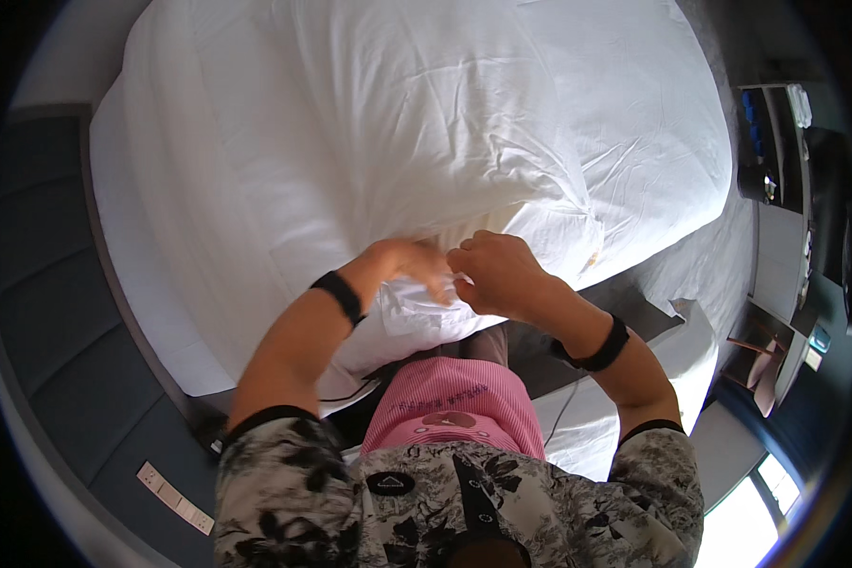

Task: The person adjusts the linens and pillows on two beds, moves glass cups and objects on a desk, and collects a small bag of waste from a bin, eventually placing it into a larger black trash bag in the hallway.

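A large white duvet or its cover [426, 156] spreads over the bed before me, wrinkled towards the middle right. My right hand [500, 273] is curled above its near edge, with a bit of white fabric [462, 279] pinched between thumb and fingers. Close beside it, to the left, is my left hand [415, 264], blurred by motion, its fingers stretched towards that fabric. Whether the left fingers grip any of it cannot be made out. Below both hands, a bunched white flap [419, 312] hangs over the bed's near side. A small orange mark [593, 259] shows near the cover's edge.
A dark padded headboard [57, 263] stands at the left, with a socket panel [175, 498] below. White bedding [582, 433] lies behind me on the right. Further right are a cabinet [777, 248], a chair [763, 369] and a window [745, 518]. A dark cable [564, 412] hangs nearby.
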Action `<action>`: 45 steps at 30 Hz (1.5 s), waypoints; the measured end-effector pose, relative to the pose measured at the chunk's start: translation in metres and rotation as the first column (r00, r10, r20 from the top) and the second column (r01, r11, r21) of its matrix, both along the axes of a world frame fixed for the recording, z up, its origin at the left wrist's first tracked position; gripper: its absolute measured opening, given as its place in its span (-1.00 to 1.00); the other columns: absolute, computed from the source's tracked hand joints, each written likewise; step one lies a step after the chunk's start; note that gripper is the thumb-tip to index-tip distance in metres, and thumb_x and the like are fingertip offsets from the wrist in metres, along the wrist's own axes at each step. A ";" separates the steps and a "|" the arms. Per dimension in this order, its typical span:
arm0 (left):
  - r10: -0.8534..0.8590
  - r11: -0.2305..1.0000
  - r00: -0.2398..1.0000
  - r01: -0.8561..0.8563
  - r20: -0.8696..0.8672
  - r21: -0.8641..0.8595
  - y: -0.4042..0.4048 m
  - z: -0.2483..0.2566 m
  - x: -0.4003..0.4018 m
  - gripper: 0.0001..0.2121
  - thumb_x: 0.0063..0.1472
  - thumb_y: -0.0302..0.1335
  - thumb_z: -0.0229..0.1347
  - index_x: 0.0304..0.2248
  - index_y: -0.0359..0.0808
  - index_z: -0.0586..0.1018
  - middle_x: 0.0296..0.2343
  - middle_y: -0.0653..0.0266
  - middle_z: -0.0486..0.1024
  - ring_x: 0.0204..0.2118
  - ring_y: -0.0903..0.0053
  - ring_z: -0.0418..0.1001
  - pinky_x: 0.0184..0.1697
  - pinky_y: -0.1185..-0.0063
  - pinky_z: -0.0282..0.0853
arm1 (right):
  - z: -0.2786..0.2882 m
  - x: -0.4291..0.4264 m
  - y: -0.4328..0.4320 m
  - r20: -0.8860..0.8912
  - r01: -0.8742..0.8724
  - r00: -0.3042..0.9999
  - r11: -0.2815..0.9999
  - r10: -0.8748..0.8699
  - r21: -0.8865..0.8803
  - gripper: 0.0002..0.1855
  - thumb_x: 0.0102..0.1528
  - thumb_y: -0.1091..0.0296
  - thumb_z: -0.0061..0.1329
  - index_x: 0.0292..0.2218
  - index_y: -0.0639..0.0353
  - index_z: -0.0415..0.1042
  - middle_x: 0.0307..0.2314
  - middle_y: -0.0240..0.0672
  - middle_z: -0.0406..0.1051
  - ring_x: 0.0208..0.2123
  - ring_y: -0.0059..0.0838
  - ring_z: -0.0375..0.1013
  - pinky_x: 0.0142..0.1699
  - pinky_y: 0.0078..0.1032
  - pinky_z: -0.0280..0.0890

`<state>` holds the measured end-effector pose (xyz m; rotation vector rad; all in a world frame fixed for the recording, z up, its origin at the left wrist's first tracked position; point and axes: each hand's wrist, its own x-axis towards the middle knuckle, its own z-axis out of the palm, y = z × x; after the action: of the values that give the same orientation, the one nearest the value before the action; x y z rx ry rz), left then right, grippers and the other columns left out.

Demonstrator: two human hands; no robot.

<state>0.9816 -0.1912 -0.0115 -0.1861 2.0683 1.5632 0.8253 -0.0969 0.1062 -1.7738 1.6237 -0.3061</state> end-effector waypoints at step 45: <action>0.687 -0.141 0.372 -0.774 -0.624 -0.617 -0.017 0.077 0.067 -0.71 -0.14 -0.62 0.08 -0.34 -0.25 0.35 -0.39 0.31 0.36 -0.39 0.44 0.37 -0.46 0.51 0.32 | -0.065 -0.037 -0.030 0.017 0.222 0.972 0.899 -0.233 -0.378 -0.44 0.09 0.28 -0.11 0.09 0.24 0.11 0.00 -0.04 0.20 0.05 -0.14 0.17 0.11 -0.34 0.08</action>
<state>1.0483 -0.2080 0.0651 -2.1421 2.8183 0.5202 0.7886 -0.1265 0.0416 -1.8669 1.8943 -0.7511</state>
